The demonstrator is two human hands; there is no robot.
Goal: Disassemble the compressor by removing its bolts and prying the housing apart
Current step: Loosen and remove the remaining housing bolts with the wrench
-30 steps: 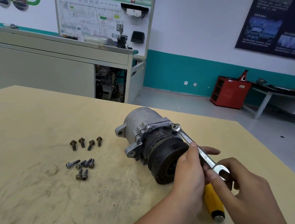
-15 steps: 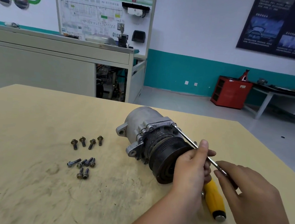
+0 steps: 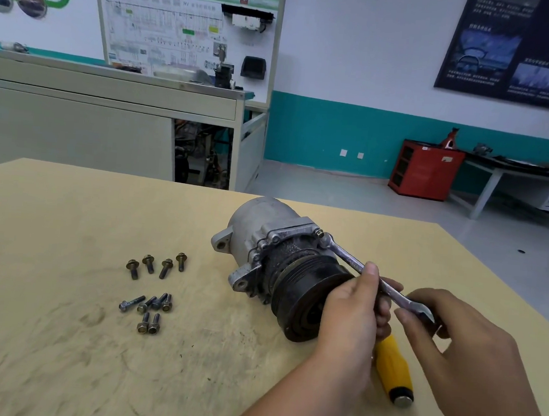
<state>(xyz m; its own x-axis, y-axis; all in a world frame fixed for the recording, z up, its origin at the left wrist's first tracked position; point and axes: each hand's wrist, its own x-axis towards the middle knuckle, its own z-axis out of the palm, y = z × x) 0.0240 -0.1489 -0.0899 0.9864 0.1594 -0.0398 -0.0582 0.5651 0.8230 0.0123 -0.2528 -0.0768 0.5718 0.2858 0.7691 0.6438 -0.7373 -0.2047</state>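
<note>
A grey metal compressor (image 3: 265, 226) with a black pulley (image 3: 305, 295) lies on its side on the wooden table (image 3: 68, 224). A steel wrench (image 3: 351, 261) has its ring end at a bolt (image 3: 319, 233) on the housing's upper right flange. My left hand (image 3: 354, 306) rests against the pulley's right side, with its thumb laid on the wrench shaft. My right hand (image 3: 453, 340) pinches the wrench's open end. Several removed bolts (image 3: 151, 296) lie loose on the table to the left of the compressor.
A yellow-handled screwdriver (image 3: 392, 368) lies on the table under my hands, its tip hidden. Beyond the table's far edge stand a grey training bench (image 3: 109, 122), a red cabinet (image 3: 424, 170) and a desk (image 3: 515, 180) by the wall.
The wrench has been turned about its own length, from edge-on half a second ago to flatter now, and my right hand has shifted slightly with it. The compressor and loose bolts have stayed put.
</note>
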